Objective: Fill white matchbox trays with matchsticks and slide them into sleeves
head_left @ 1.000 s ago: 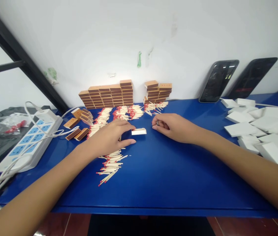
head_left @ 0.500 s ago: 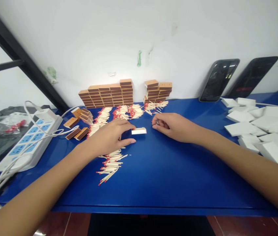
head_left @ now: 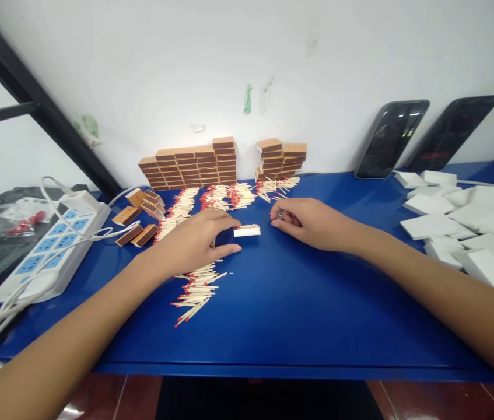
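Note:
My left hand [head_left: 200,238] is over the blue table, thumb and forefinger spread apart. Its fingertips reach the left end of a small white matchbox tray [head_left: 247,231] with a tan inside. A thin brown edge shows under the palm; most of it is hidden. My right hand [head_left: 300,219] rests just right of the tray, apart from it, with its fingers curled in. A small dark and silvery bit [head_left: 280,215] shows at the curled fingers, too small to name. Loose red-tipped matches [head_left: 198,291] lie below and behind my left hand.
Stacked brown matchboxes [head_left: 189,166] stand along the wall, with a smaller stack [head_left: 279,160] to their right. Several matchboxes [head_left: 135,224] lie beside a white power strip [head_left: 49,251] with cables. White trays [head_left: 465,216] are heaped at right, near two phones [head_left: 391,137] leaning on the wall.
The view has shifted very slightly. Both hands and the tray keep almost the same places, and nothing is visibly taken up or let go.

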`<state>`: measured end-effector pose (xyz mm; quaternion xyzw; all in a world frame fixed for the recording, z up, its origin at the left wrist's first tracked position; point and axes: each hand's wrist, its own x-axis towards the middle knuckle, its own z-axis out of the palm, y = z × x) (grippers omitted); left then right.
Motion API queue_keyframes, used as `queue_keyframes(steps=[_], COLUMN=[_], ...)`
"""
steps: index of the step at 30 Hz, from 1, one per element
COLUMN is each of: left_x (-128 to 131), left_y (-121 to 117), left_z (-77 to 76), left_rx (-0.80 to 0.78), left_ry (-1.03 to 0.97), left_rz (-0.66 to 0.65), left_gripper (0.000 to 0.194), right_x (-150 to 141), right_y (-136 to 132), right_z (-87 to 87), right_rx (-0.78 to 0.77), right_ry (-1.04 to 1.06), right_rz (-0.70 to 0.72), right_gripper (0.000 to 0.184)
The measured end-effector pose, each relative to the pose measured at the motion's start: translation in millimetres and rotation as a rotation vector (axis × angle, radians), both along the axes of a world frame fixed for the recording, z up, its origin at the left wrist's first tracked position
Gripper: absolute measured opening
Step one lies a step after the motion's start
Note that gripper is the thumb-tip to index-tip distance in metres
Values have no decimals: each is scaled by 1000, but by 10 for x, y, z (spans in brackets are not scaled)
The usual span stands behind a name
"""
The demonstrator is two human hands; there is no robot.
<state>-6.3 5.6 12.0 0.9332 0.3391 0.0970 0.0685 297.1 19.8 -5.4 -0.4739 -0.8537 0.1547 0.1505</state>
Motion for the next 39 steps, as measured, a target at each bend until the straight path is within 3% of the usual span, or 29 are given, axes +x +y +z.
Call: queue_keyframes(steps=[39], left_x=[-5], left_y=[-2], left_z=[-3], left_rx=[3], left_ry=[-5], left_rz=[-5], left_gripper=[45], right_x=[3], right_y=[3], right_z=[1], right_rx=[7], right_ry=[8], right_rz=[16], right_gripper=[15])
